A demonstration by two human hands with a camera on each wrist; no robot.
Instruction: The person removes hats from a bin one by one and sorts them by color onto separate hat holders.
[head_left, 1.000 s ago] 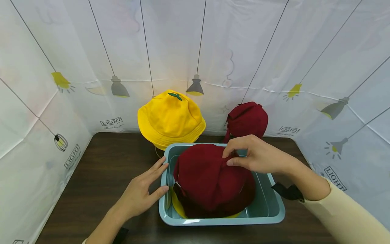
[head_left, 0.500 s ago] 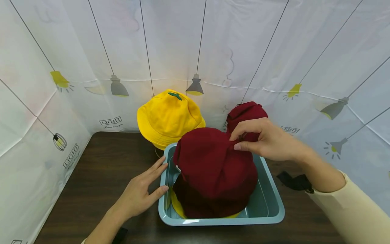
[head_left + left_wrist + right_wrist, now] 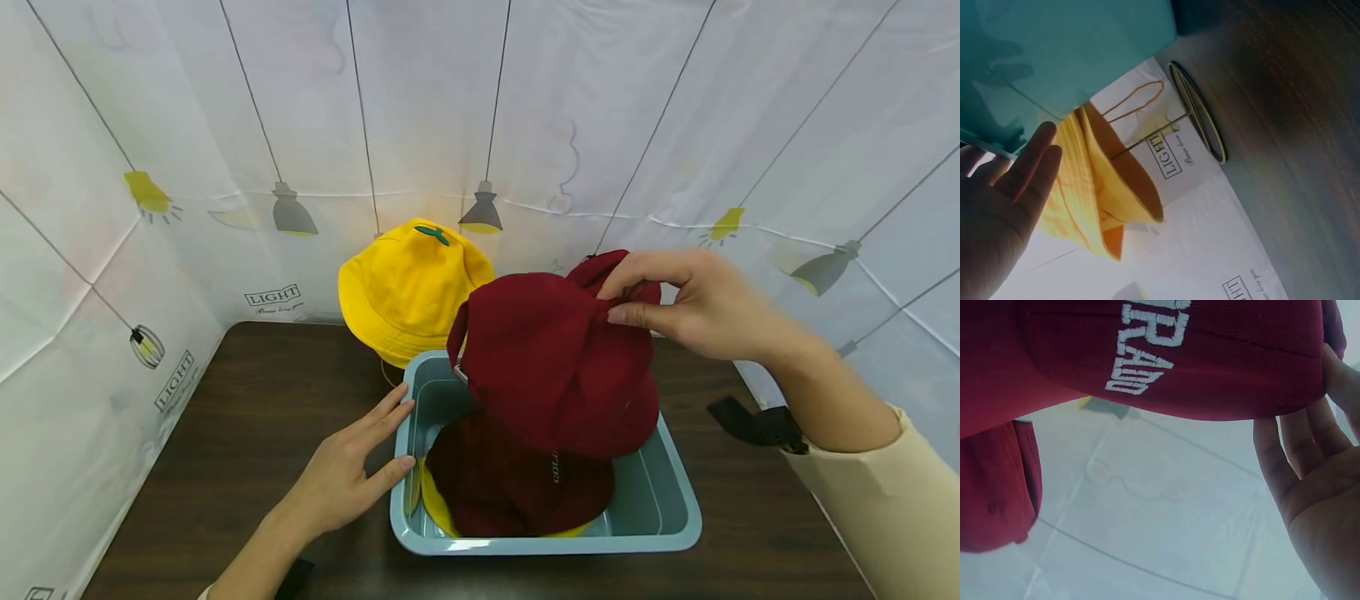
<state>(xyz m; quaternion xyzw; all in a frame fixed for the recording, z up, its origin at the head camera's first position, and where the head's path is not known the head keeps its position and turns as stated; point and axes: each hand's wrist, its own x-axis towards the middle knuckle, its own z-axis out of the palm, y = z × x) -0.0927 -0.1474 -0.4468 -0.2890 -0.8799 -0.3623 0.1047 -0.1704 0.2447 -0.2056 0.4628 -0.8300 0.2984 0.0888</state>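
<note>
My right hand point(image 3: 693, 308) pinches the edge of a dark red cap point(image 3: 547, 358), which is tilted over the blue-grey basin point(image 3: 678, 492). White embroidered letters show on this cap point(image 3: 1147, 350) in the right wrist view. Below it in the basin lies a darker maroon cap point(image 3: 517, 492) with small pale lettering. A yellow brim point(image 3: 438, 504) peeks out beneath that one. My left hand point(image 3: 345, 471) has its fingers extended, fingertips at the basin's left rim. In the left wrist view, those fingers point(image 3: 1038, 153) lie against the basin's wall point(image 3: 1085, 50).
Behind the basin, a yellow bucket hat point(image 3: 416, 292) with a green sprout hangs on a wire stand with a ring base point(image 3: 1200, 119). Another dark red cap point(image 3: 994, 494) is at the back right, mostly covered in the head view. A printed cloth point(image 3: 300, 100) surrounds the dark wooden table point(image 3: 247, 400).
My right hand has lifted the dark red cap up and to the right, uncovering the maroon cap in the basin. The left hand has stayed at the rim.
</note>
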